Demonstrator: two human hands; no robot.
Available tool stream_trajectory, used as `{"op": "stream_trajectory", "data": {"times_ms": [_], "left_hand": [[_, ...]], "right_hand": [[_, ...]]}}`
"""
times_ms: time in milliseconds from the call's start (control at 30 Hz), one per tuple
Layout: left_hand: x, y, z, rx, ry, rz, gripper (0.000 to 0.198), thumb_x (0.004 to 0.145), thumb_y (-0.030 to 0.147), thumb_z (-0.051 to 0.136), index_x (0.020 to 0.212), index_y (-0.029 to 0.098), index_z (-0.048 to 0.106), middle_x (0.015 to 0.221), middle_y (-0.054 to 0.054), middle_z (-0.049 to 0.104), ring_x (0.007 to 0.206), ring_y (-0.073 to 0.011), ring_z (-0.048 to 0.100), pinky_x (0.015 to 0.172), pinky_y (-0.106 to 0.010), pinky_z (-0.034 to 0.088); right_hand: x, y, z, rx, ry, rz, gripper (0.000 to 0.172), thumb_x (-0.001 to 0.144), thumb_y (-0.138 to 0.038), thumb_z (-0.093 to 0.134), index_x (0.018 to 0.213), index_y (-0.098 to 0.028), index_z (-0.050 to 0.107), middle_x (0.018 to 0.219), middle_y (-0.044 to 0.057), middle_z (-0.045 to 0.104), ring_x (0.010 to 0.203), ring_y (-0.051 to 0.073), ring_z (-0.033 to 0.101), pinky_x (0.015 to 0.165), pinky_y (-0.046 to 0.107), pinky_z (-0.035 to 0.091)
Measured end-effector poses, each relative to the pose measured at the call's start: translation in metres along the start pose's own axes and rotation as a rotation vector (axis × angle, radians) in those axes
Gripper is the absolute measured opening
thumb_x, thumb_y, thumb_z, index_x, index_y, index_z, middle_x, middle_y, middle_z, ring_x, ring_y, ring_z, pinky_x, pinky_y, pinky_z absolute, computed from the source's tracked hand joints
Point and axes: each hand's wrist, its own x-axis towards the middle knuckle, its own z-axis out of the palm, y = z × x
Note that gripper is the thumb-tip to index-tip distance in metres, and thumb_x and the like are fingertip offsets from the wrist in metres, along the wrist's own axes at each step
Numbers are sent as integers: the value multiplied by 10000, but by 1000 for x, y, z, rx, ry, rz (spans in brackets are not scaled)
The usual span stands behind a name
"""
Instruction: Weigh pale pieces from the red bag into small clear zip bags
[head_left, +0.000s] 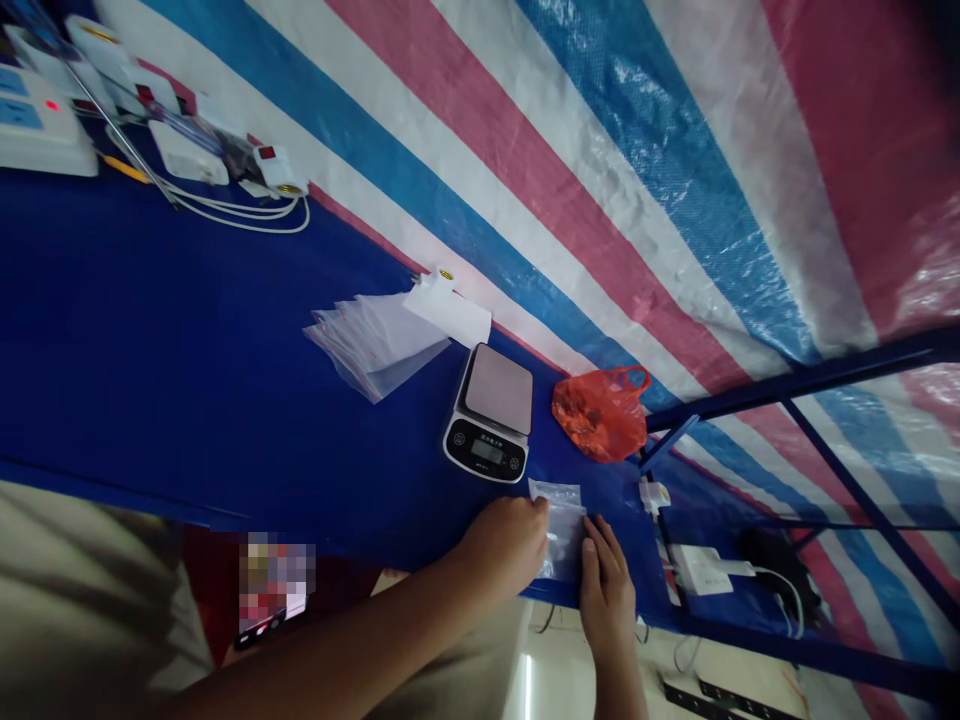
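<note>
Bag (561, 535) pinched by curled left hand (507, 546), flat right hand (604, 590) touching

Things laid on the blue table (150, 330)
A small scale (489, 412) is set beside a red bag (600, 412). A pile of clear bags (375, 345) is laid near. White plugs (187, 158) and wires (247, 212) are kept far off. A striped sheet (600, 150) is hung behind.

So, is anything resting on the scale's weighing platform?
No, the scale platform is bare; the small clear bag lies on the blue table in front of it, touched by the left hand and right hand.
</note>
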Motion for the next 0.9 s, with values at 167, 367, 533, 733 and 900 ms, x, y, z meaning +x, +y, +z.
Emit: {"op": "stream_trajectory", "data": {"times_ms": [167,367,533,733,900], "left_hand": [[0,0,2,11,26,13,228,887,158,443,1003,139,638,881,-130,733,822,-278,733,703,-358,551],[-4,1,-3,10,35,12,228,921,166,431,1043,170,624,853,-89,735,786,-244,730,687,-329,534],[-18,12,-9,136,-54,-37,389,997,250,411,1366,163,496,801,-86,734,726,-259,731,617,-327,524],[-16,14,2,346,-90,-29,316,980,243,458,1267,146,549,885,-124,709,725,-276,714,578,-348,506],[-8,8,7,427,95,163,118,933,160,479,931,166,597,950,-103,640,932,-277,630,753,-422,481]], "right_hand": [[-1,-7,-1,-20,5,-44,618,963,-610,455,1279,-141,704,1452,164,575,1384,331,484,1177,529,328],[4,-5,-18,-8,102,191,611,864,-705,546,1057,-150,713,1103,156,710,1065,330,642,968,461,477],[3,-3,-21,-3,4,277,570,752,-736,680,899,-186,718,963,113,692,910,295,645,877,425,491],[5,-9,-26,47,10,327,609,694,-779,689,858,-193,697,909,103,703,851,280,646,824,403,493],[-37,-16,-45,-35,-7,637,619,793,-824,546,629,-233,629,651,85,675,622,256,604,590,357,428]]}}
